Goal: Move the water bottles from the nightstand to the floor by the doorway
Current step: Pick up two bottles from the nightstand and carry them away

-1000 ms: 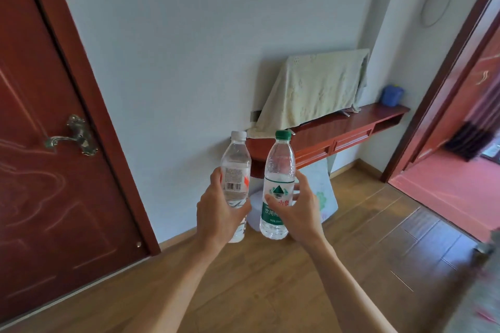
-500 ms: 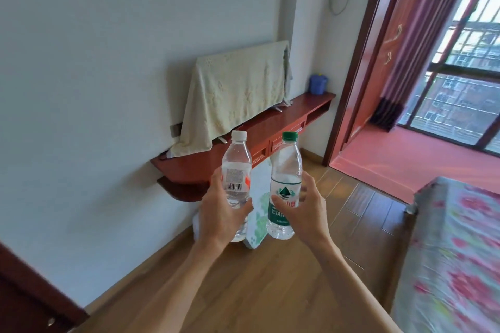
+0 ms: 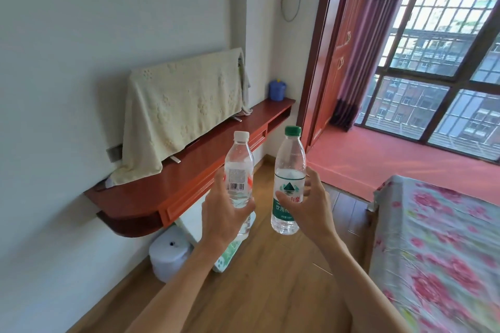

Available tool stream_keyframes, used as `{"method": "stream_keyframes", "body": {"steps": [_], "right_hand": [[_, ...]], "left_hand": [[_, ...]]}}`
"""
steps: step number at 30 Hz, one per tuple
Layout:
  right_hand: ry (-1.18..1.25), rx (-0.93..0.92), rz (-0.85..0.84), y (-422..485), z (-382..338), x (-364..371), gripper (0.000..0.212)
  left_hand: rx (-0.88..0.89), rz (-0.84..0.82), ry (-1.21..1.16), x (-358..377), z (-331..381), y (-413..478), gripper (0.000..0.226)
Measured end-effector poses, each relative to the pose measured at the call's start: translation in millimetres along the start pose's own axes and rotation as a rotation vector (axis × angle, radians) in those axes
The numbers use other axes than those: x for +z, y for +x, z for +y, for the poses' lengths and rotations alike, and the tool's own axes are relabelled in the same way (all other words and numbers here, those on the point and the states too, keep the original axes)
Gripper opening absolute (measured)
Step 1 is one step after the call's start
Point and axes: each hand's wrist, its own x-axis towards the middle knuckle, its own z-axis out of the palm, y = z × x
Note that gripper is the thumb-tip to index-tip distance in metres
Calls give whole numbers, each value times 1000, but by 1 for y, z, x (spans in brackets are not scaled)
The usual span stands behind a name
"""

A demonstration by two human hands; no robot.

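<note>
Your left hand and right hand are both bare, with tendons and knuckles plain on their backs. Left forearm and right forearm are bare to the frame edge and slender. The right one is nearer the bed, the left farther from it.

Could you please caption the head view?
Left hand holds white-capped bottle, right hand green-capped bottle, above wooden floor.

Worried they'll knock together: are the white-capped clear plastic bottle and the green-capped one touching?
Apart. Head view shows wooden floor between the white-capped clear plastic bottle and the green-capped clear plastic bottle.
</note>
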Motion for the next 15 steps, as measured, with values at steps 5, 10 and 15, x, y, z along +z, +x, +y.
{"method": "stream_keyframes", "body": {"steps": [5,10,15], "right_hand": [[-24,2,36,34,19,-6,69],[-62,19,77,75,44,-9,71],[-90,25,141,129,70,-15,74]], "left_hand": [[27,-7,-52,40,2,33,83],[26,-48,-74,88,-7,77,83],[37,-94,-73,140,-8,129,83]]}}
